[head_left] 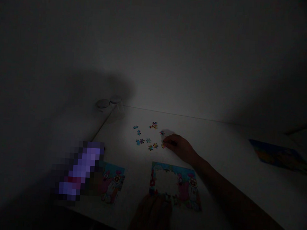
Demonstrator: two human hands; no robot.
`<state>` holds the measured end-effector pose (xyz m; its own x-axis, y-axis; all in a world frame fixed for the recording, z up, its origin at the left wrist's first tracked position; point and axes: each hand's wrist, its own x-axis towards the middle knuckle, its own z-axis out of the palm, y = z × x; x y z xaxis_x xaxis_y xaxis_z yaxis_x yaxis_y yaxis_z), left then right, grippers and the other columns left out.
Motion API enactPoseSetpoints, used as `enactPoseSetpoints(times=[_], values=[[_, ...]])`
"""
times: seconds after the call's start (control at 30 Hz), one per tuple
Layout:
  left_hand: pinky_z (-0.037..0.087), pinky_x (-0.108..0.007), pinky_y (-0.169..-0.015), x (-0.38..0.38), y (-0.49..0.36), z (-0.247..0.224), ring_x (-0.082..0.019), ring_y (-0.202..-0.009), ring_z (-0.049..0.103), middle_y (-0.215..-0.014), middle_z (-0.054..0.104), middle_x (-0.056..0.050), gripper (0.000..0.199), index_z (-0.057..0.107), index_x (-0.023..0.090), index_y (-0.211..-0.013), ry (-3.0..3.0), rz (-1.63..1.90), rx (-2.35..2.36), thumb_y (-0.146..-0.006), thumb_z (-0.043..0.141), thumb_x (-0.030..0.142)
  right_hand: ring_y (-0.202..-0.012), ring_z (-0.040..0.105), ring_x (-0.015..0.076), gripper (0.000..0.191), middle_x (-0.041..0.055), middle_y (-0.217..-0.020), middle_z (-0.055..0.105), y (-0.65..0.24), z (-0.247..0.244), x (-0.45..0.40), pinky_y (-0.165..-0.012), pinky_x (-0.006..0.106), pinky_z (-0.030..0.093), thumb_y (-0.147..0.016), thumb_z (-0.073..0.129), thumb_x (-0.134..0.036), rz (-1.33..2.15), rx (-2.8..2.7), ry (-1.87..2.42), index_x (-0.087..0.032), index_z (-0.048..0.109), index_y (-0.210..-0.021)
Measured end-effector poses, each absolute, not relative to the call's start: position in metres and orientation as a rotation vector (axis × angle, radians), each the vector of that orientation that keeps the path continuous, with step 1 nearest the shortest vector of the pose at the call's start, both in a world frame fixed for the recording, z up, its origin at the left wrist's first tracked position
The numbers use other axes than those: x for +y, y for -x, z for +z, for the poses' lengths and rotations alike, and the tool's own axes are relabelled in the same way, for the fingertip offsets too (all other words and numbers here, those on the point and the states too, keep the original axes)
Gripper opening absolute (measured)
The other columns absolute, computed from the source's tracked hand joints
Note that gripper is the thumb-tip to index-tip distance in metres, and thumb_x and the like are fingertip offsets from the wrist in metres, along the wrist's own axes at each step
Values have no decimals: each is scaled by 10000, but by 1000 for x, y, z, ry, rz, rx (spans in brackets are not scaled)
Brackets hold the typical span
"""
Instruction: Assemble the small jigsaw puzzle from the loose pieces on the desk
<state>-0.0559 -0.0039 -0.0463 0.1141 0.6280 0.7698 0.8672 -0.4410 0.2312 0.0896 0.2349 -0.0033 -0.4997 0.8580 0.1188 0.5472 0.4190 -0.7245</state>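
Note:
My right hand (177, 145) reaches over the white table, fingers pinched together at a small jigsaw puzzle piece (163, 146) partly hidden under the fingertips. Several loose puzzle pieces (148, 140) lie scattered to its left and just beyond it. Nearer me is a partly assembled jigsaw puzzle (186, 188) with colourful cartoon figures and a bare gap in its left half. My left hand (152, 214) lies in deep shadow at the puzzle's lower edge, its fingers laid flat over that edge and covering part of it.
Left of the puzzle lies a picture sheet (113, 183) with matching cartoon figures. A pixelated bright device (84, 168) stands over its left side. Two round-lidded clear containers (115, 100) are at the back left corner. Another colourful picture (281, 155) lies far right. The scene is very dim.

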Motion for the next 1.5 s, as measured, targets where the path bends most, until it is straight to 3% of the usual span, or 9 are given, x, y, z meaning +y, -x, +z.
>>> enactPoseSetpoints(times=[0.17,0.37,0.6,0.8,1.0,1.27,1.4,1.5], values=[[484,-367,-993,-4,57,-45,-199,-1056,624,-1013,717,-65,332,702,196,-1064,2131,-1228,-1472,-902,412,191,-830,639,198,153,38,-890,696,-89,-1,235,-764,328,478,-858,604,-350,880,-2203,1173,-251,719,-874],[509,-371,-974,-9,64,-41,-214,-1104,611,-1095,698,-70,330,662,204,-1145,2294,-946,-1493,-864,490,178,-839,637,201,147,37,-870,702,-89,1,234,-781,326,472,-857,608,-341,827,-2234,1152,-253,725,-856],[516,-363,-972,-10,66,-37,-218,-1087,624,-1084,709,-66,322,669,209,-1143,2259,-1015,-1489,-879,486,194,-892,645,215,198,43,-924,719,-89,0,235,-832,347,476,-897,555,-341,789,-2263,1085,-265,731,-851],[505,-376,-992,-13,71,-26,-233,-1121,608,-1155,693,-55,328,666,203,-1163,2357,-905,-1502,-888,488,186,-918,650,212,200,61,-1006,706,-103,2,243,-833,348,499,-879,561,-296,1057,-2202,1085,-223,709,-993],[488,-368,-1011,-13,71,-27,-227,-1147,589,-1183,681,-53,316,665,196,-1158,2360,-923,-1496,-895,491,178,-945,619,201,366,64,-1101,653,-122,5,246,-841,341,508,-818,647,-252,1199,-2312,962,-232,614,-1182],[462,-367,-1028,-14,70,-22,-217,-1164,571,-1230,659,-45,330,649,197,-1202,2385,-917,-1538,-927,468,207,-870,607,203,166,61,-969,656,-125,22,247,-795,328,497,-830,649,-296,1139,-2503,1083,-190,657,-957],[449,-364,-1040,-15,69,-17,-216,-1173,557,-1215,662,-46,320,652,189,-1199,2389,-953,-1578,-941,465,225,-1009,605,211,220,62,-1095,655,-130,23,252,-917,360,472,-810,657,-271,1272,-2464,1003,-203,688,-1017],[459,-378,-1032,-15,71,-14,-223,-1173,555,-1212,658,-63,327,644,183,-1212,2431,-911,-1547,-943,463,228,-997,608,202,247,55,-1094,661,-136,22,257,-912,359,474,-820,633,-251,1408,-2395,1001,-204,690,-1056]])
